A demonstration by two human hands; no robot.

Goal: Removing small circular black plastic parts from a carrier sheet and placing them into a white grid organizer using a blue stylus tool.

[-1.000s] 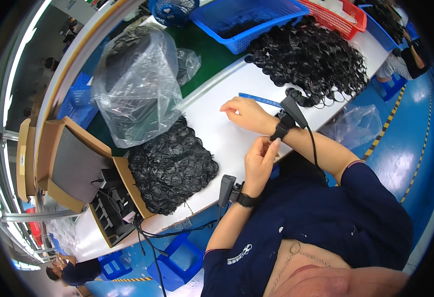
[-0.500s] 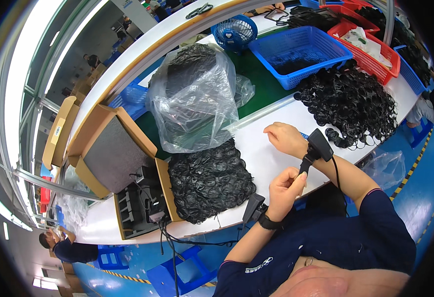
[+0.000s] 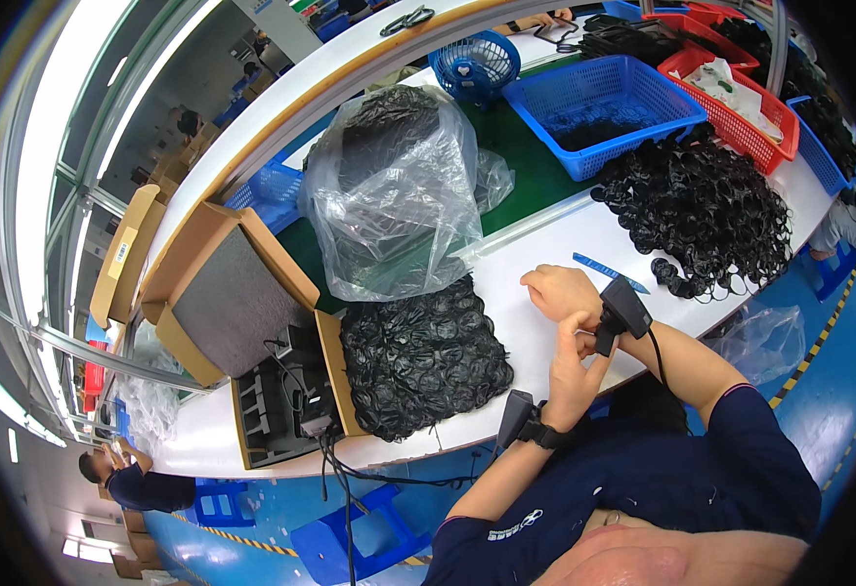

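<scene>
We are keeping our two hands together over the near edge of the white tabletop (image 3: 521,244), around a black wrist strap (image 3: 606,340) that is circling our right wrist and carrying a black boxy module (image 3: 626,307). Our left hand (image 3: 573,379) is reaching across from the near side, its fingers touching the strap; we cannot tell whether they are pinching it. Our right hand (image 3: 560,291) is pointing left with its back up and its fingers bending inward; we cannot tell how far they are closing. A second black strap (image 3: 545,435) is encircling our left wrist. Just beyond the right hand, a flat blue strip (image 3: 611,272) is lying on the table. To the left, a mat of coiled black hair (image 3: 423,361) is resting beside an open cardboard box (image 3: 335,366); to the right, a loose pile of wavy black hair (image 3: 697,215) is spreading near the edge. Farther off, a clear plastic bag (image 3: 399,215) is holding something dark, and a blue basket (image 3: 633,146) is standing between a blue fan (image 3: 474,66) and a red basket (image 3: 741,132). At far left, another person (image 3: 140,483) is raising both hands.
</scene>
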